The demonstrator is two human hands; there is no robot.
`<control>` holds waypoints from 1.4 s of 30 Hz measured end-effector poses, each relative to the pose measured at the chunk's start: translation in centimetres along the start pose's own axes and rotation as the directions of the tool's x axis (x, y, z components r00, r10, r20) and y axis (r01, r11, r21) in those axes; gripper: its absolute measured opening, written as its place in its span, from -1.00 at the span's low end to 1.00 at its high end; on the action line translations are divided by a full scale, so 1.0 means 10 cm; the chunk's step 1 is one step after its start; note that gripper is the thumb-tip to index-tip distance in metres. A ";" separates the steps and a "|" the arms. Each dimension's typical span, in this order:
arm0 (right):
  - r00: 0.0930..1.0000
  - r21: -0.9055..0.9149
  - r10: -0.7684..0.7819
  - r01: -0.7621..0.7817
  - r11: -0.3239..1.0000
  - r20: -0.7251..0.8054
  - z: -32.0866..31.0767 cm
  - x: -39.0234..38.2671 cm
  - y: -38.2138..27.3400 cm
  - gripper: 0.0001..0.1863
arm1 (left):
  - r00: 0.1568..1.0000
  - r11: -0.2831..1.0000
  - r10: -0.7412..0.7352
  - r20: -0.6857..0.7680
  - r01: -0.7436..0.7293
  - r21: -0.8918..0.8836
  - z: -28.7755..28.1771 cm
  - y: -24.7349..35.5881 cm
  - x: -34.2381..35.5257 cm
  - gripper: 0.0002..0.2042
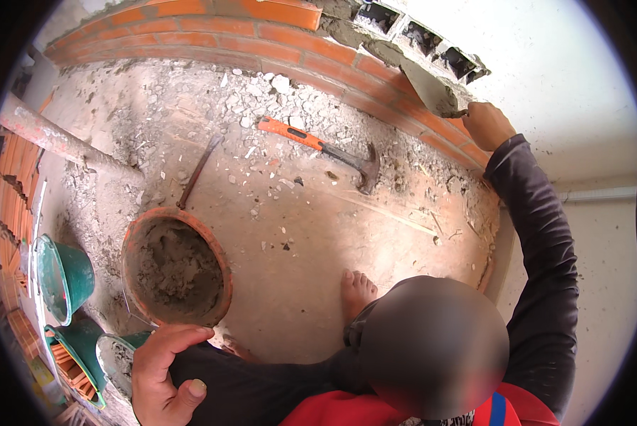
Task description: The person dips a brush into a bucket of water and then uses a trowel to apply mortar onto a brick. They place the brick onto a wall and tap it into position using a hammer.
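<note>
My right hand (487,124) is closed round the handle of a pointing trowel (428,89). The trowel's mortar-smeared blade lies against the top of a low brick wall (290,54), by the broken end of a hollow block (419,37). Wet mortar (343,32) spreads along the upper course. At the lower left my left hand (165,376) is empty, thumb and fingers apart. Just beyond it stands an orange-rimmed bucket (226,266) with grey mortar (176,270) inside. Part of my left hand is cut off by the lower edge.
A claw hammer (325,149) and a thin metal bar (199,172) lie on the dusty floor. Rubble (261,92) lines the wall's foot. Green buckets (77,277) stand at the left, below a slanting pole (62,138). My bare foot (357,291) is near the middle.
</note>
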State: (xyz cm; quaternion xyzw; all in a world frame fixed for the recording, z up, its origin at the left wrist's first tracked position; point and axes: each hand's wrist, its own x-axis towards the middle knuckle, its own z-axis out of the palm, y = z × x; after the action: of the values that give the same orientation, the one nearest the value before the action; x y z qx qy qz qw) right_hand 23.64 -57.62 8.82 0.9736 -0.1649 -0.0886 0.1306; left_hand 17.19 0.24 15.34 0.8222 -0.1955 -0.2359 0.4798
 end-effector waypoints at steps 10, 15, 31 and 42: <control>0.999 0.465 0.039 -0.050 0.884 0.033 0.16 -0.42 0.01 -0.67 | 1.000 1.000 -0.001 0.021 0.002 -0.021 -0.02 -0.01 -0.01 -0.40; 0.998 0.494 -0.040 0.015 0.869 0.041 0.10 -0.09 -0.24 -0.61 | 0.998 1.000 -0.021 0.066 0.022 -0.016 -0.03 -0.06 0.07 -0.41; 0.988 0.144 -0.145 0.137 0.980 0.043 -0.46 0.33 -0.58 -0.67 | 0.998 1.000 0.001 0.055 -0.001 -0.006 -0.03 -0.03 0.04 -0.39; 0.953 0.007 -0.302 0.302 0.953 -0.004 -0.57 0.85 -0.98 -0.64 | 0.999 1.000 0.030 0.038 -0.030 -0.010 -0.04 -0.05 0.00 -0.37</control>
State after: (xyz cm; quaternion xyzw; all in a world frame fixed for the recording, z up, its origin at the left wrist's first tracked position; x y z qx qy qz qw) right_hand 35.69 -50.32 10.38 0.9879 -0.0142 -0.1057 0.1123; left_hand 17.47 0.70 15.06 0.8122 -0.2157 -0.2451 0.4834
